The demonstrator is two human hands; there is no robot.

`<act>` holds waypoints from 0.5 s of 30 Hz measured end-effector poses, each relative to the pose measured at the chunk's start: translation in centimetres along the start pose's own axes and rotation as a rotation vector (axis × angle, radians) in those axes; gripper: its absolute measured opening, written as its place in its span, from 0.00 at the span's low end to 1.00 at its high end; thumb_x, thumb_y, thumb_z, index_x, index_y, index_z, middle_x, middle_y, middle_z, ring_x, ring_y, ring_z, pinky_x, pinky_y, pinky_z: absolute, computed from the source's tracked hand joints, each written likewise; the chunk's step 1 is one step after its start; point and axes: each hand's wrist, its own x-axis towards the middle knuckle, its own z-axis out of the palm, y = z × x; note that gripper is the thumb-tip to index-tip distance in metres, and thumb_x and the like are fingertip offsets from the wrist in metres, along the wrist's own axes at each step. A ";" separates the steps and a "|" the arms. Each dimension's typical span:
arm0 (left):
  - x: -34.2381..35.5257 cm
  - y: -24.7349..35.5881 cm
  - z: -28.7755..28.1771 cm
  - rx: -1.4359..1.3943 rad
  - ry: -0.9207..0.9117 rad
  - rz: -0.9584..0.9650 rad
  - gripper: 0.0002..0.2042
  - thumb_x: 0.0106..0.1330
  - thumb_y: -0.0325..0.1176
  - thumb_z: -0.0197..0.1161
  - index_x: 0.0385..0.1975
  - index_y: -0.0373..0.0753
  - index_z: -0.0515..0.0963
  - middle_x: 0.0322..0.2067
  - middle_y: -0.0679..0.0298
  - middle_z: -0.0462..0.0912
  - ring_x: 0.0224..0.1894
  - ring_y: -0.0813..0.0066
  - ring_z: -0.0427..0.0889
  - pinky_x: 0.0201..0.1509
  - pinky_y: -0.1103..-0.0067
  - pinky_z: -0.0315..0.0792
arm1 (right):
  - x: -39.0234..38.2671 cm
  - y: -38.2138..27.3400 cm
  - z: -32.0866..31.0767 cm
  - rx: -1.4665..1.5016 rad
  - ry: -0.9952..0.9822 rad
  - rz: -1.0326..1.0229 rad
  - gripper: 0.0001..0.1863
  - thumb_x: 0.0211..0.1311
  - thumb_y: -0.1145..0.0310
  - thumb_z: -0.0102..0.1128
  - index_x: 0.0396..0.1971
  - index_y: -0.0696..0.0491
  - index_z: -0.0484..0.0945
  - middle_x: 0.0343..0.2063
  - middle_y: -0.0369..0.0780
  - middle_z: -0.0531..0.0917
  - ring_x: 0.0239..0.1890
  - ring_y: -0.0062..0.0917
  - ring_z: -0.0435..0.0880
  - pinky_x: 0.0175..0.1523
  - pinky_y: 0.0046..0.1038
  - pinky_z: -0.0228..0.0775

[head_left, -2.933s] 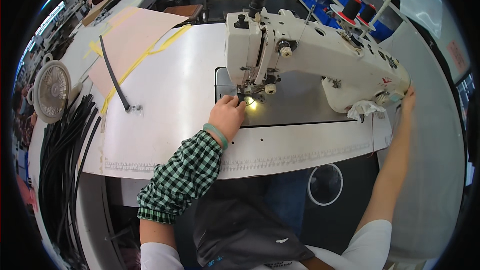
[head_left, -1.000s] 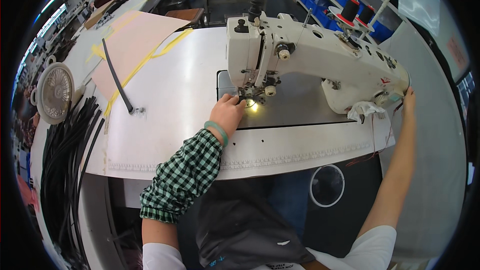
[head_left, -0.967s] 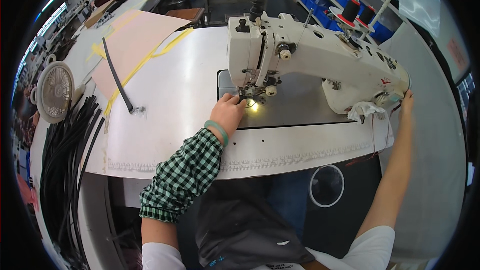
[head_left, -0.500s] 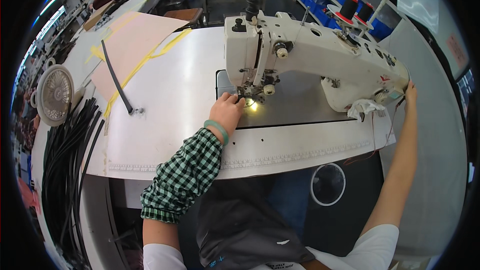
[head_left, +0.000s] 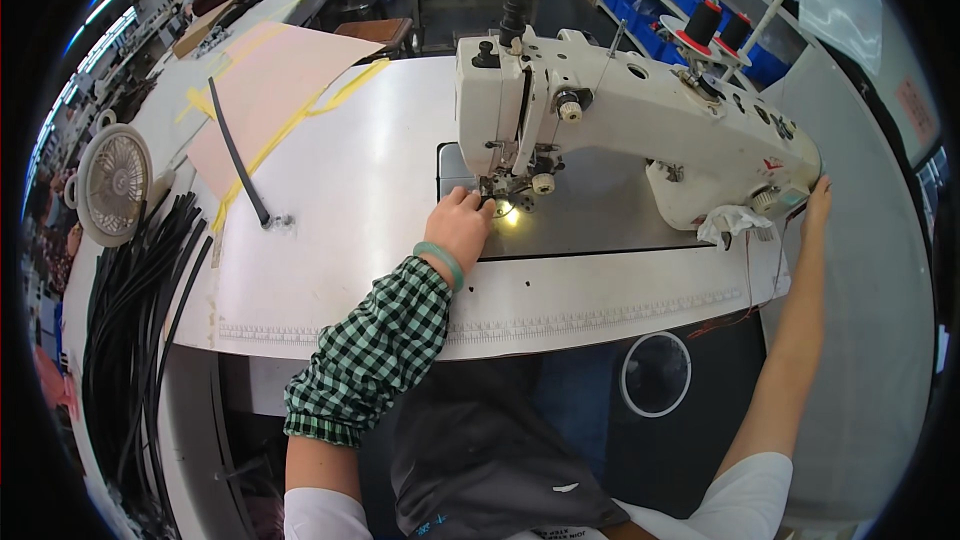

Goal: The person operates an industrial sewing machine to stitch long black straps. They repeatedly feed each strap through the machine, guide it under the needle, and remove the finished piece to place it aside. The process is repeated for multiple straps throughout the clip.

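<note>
"Take the worker's chest as the clock's centre. Where's the sewing machine (head_left: 620, 90)?"

"Toward one o'clock, on the white worktable (head_left: 350, 190), its arm running off to the right."

"And the left hand (head_left: 461, 230)?"

"Near twelve, fingers drawn close together right beside the presser foot (head_left: 498, 187). Something dark shows at the fingertips, but it's too small for me to name."

"The right hand (head_left: 819, 202)?"

"Between one and two, reaching to the machine's right end. I can't tell whether it grips anything; the fingers are partly hidden."

"What else is about?"

"A crumpled white cloth (head_left: 735, 221) at the machine's base, near that right hand. Over at ten, a bundle of long black strips (head_left: 125, 340) lies just this side of a pale basket (head_left: 112, 185). Toward eleven, a single black strip (head_left: 247, 185) slants across the pink sheet (head_left: 280, 75)."
</note>
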 end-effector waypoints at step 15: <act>0.1 -0.3 0.1 -0.048 0.069 0.056 0.03 0.47 0.29 0.56 0.20 0.39 0.75 0.21 0.65 0.73 0.30 0.70 0.71 0.37 0.79 0.68 | -2.5 2.2 0.5 0.145 -0.008 0.101 0.29 0.62 0.49 0.36 0.44 0.62 0.67 0.40 0.43 0.74 0.42 0.27 0.71 0.47 0.27 0.60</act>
